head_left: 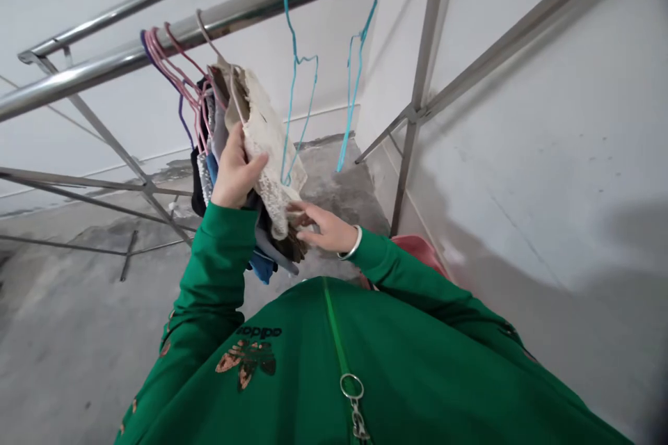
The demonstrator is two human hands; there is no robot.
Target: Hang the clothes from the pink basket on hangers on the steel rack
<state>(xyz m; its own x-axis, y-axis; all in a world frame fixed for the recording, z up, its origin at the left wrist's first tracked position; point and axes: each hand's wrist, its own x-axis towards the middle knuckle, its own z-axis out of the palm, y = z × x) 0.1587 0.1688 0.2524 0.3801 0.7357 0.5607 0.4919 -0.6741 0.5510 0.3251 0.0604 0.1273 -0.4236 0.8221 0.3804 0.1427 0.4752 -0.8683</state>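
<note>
A cream lace top (271, 146) hangs from a pale hanger (206, 35) at the front of a row of clothes. My left hand (234, 170) grips its near side, thumb across the front and the other fingers partly hidden by cloth. Lower down, my right hand (326, 226) is closed at the top's bottom edge, where brown fabric shows beneath; its fingertips are partly hidden. Grey and blue garments (264, 265) hang behind the top. Just right of it is a bare blue wire hanger (295, 59), overlapping the lace in view.
A thick metal rail (104, 66) carries the hangers. Pink hangers (195, 101) crowd its left part, and a second blue hanger (358, 76) hangs farther right. Metal rack posts (412, 125) stand by the white wall. Something pink (420, 250) sits on the floor behind my right arm.
</note>
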